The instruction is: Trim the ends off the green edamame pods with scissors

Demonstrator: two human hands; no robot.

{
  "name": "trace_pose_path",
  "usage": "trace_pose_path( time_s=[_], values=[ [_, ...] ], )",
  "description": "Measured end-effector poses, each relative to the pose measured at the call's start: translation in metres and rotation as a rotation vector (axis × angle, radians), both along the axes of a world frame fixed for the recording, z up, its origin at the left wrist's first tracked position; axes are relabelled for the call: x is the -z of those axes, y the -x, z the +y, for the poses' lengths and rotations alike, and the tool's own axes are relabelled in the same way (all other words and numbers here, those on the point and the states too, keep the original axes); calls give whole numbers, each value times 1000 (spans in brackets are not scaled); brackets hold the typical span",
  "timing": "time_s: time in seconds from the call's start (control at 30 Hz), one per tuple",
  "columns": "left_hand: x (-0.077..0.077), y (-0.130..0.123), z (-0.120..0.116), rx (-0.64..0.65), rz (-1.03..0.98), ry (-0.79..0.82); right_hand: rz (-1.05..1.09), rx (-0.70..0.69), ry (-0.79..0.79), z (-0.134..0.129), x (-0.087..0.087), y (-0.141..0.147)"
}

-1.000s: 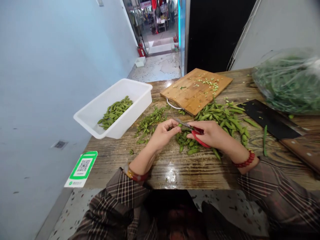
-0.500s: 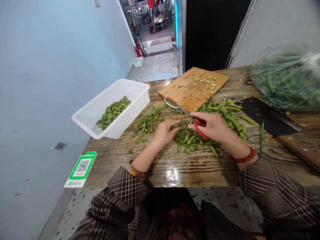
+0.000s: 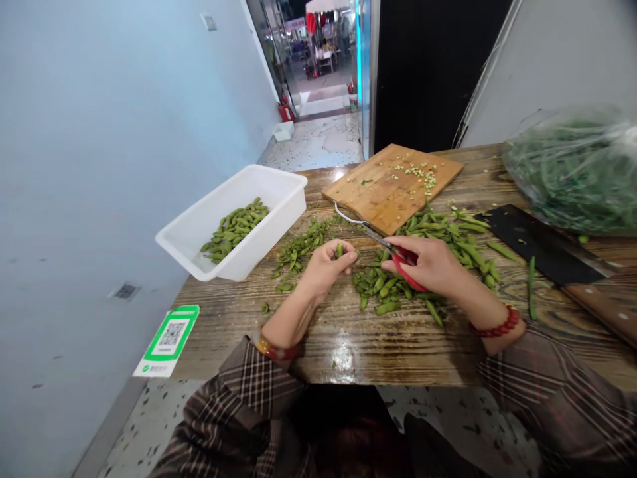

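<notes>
Between the thumb and fingers of my left hand (image 3: 326, 267) is a green edamame pod (image 3: 340, 250), its tip showing. My right hand (image 3: 426, 265) is closed around red-handled scissors (image 3: 409, 273), whose blades point up and left towards the cutting board. Under and beside the scissors lies a pile of edamame pods (image 3: 385, 287), with more pods (image 3: 448, 236) spread behind my right hand. To the left of my left hand is a heap of small green pod pieces (image 3: 308, 240). A white plastic tub (image 3: 273, 226) at the left holds several whole pods (image 3: 236, 229).
A wooden cutting board (image 3: 378, 192) with chopped green bits lies at the back. On the right are a cleaver (image 3: 547, 242) and a clear plastic bag (image 3: 562, 172) of green vegetables. A green-bordered QR card (image 3: 169, 340) lies at the table's left corner.
My left hand has drawn back from the pile and now pinches a pod upright. My right hand still holds the scissors, close to the same place. The whole view has shifted slightly.
</notes>
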State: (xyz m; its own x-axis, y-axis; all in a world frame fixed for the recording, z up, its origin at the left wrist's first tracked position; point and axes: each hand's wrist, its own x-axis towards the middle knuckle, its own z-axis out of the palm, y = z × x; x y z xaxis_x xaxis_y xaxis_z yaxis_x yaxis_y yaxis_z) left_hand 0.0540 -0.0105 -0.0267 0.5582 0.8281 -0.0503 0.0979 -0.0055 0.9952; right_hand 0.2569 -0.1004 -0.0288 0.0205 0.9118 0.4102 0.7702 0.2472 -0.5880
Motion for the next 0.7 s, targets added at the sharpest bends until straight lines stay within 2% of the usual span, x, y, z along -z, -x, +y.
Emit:
trace_pose_path(
  time_s=[0.07, 0.17, 0.23, 0.3, 0.4, 0.47, 0.6, 0.7],
  values=[
    [0, 2, 2, -45, 3, -26, -3, -7, 7, 0, 0, 0],
    [0, 5, 7, -175, 137, -295, 6, 52, -3, -1, -1, -2],
    [0, 6, 8, -200, 237, -453, 17, 103, -8, -1, -3, -4],
    [-2, 3, 5, -109, 282, -513, 28, 123, -10, -1, -5, -5],
    [-5, -4, -10, 102, 325, -562, 42, 112, -18, -1, -7, -5],
    [-7, -8, -21, 186, 419, -626, 50, 103, -21, 0, -6, -4],
    [-5, -10, -28, 273, 601, -695, 54, 95, -23, 1, -5, -3],
    [-4, -4, -21, 289, 571, -679, 39, 93, -21, 1, -4, -3]
  ],
)
